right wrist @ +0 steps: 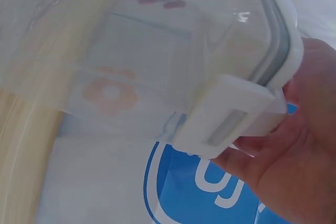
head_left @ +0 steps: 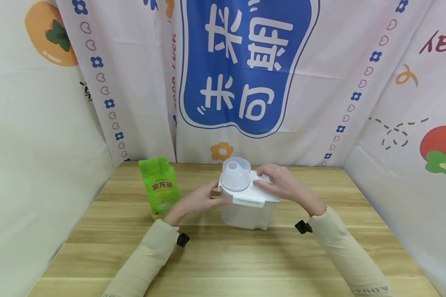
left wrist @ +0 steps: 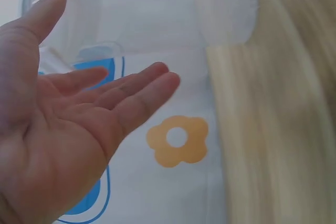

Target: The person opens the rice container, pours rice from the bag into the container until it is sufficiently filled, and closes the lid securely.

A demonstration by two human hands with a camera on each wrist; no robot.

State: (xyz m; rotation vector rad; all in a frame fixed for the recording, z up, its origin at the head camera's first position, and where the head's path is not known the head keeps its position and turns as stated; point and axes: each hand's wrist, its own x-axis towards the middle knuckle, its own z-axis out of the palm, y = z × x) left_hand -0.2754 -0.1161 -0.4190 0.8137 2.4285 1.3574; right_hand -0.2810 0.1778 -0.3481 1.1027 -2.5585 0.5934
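On the wood-grain table [head_left: 215, 270], toward its back edge and a little right of centre, is the container [head_left: 247, 216], see-through below a white lid [head_left: 252, 192]. A clear cup [head_left: 236, 179] sits upside down over a spout on the lid, and a white latch [head_left: 248, 201] runs along the front edge.

The hands are apart, one on each side. The left hand [head_left: 202, 199] is at the container's left end with fingers and thumb spread, clamped on nothing. The right hand [head_left: 284, 181] rests on the right part of the lid, fingers bent; whether it grips, I cannot tell. Pale sleeves [head_left: 148, 253] cover both forearms. Left of the left hand, a green packet [head_left: 160, 187] stands upright.

White cloth encloses the table on three sides. The back cloth [head_left: 145, 82] carries a blue panel [head_left: 241, 70] with white characters, strips of hearts and blue flowers, and an orange flower [head_left: 221, 151] just above the table edge. An orange fruit [head_left: 52, 35] is printed at left, a red one [head_left: 444, 142] at right.
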